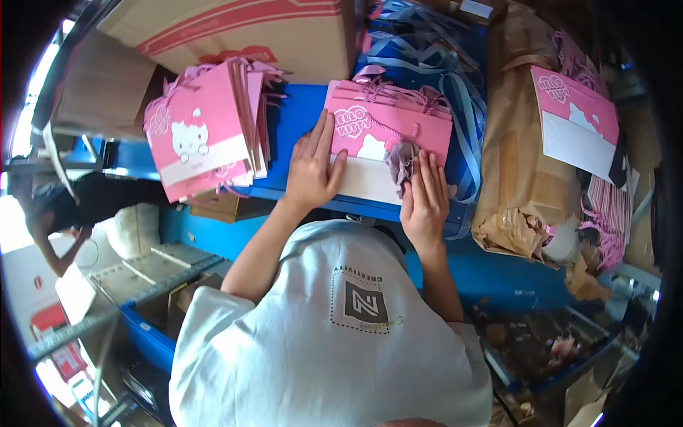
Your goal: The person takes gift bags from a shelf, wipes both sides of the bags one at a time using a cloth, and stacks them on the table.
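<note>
A pink and white Hello Kitty paper bag (363, 169) with pink rope handles lies flat before me, on top of other such bags. My left hand (313, 165) rests along its left edge, fingers stretched out and thumb apart. Under the fingers of my right hand (425, 198) is a crumpled greyish cloth (402, 162), pressed against the bag's right part. The fingertips partly hide how the cloth is held. To the left stands a stack of similar pink bags (196, 135), their handles bunched at the top.
A cardboard box (284, 43) stands behind the blue work surface (288, 117). Pale blue ribbons (455, 107) lie at the back right. Beside them is a brown paper-wrapped bundle (516, 156), with another pink bag (580, 124) on it. A person (78, 206) is at the far left.
</note>
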Motion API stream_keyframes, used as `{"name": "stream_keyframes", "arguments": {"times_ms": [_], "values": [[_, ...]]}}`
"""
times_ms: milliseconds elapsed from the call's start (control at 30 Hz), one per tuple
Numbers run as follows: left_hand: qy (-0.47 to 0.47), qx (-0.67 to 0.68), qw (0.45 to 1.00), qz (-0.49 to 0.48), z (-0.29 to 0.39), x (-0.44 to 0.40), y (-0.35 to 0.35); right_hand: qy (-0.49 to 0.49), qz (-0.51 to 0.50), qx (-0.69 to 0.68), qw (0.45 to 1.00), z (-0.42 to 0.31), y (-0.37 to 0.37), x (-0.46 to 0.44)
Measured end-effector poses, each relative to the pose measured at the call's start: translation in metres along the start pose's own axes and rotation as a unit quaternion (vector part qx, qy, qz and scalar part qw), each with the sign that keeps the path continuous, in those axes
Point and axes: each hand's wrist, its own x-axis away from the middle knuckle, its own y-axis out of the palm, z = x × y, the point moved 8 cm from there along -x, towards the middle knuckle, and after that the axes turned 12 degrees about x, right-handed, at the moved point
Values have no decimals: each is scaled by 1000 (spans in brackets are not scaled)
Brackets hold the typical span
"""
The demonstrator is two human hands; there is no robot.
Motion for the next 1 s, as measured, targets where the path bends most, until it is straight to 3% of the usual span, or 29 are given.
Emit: {"name": "stream_keyframes", "arguments": {"times_ms": [567, 1000], "values": [[8, -12, 1000, 28, -4, 7, 9, 33, 110, -124, 986, 21, -15, 17], [-34, 18, 999, 18, -3, 7, 7, 21, 107, -165, 980, 24, -17, 22]]}}
